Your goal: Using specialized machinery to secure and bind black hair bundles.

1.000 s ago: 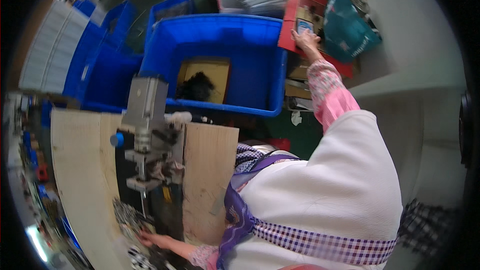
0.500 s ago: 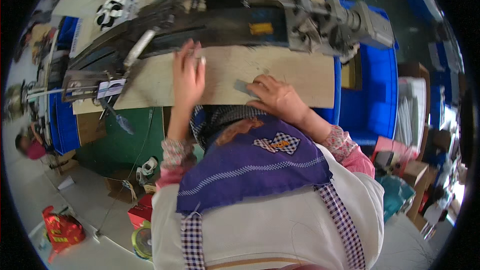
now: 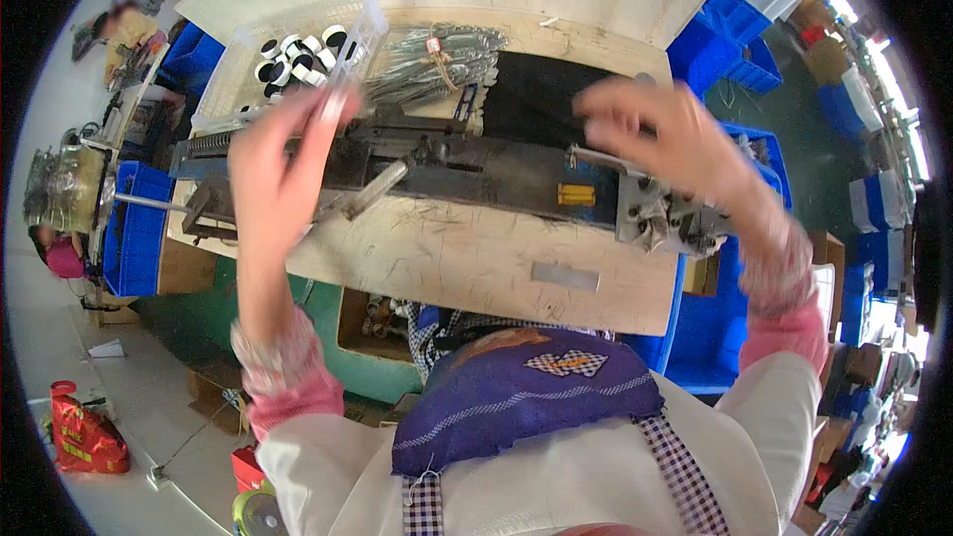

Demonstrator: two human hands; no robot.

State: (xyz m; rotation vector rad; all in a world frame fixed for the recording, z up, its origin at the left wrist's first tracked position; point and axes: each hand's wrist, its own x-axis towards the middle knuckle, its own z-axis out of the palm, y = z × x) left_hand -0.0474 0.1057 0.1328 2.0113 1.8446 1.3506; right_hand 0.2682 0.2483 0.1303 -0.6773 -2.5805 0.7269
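Observation:
Both my hands are lifted above a long dark metal machine [image 3: 467,174] that lies across a wooden bench [image 3: 447,263]. My left hand [image 3: 278,164] is over the machine's left end, fingers stretched toward a clear plastic tray [image 3: 342,60] of black and white rings [image 3: 293,48]; I see nothing in it. My right hand [image 3: 665,139] is blurred, fingers spread, above the machine's grey right end [image 3: 660,218], and holds nothing. A small flat grey metal plate [image 3: 564,276] lies on the bench in front of the machine.
Behind the machine lie a bundle of thin metal rods [image 3: 437,60] and a black cloth [image 3: 541,99]. Blue bins [image 3: 740,35] stand at the right and another [image 3: 134,238] at the left. A red bag [image 3: 84,432] sits on the floor. Other people [image 3: 124,25] work far left.
Both hands have come up off the bench top and moved apart over the machine. The right hand has let go of the grey plate area, and the view has tilted.

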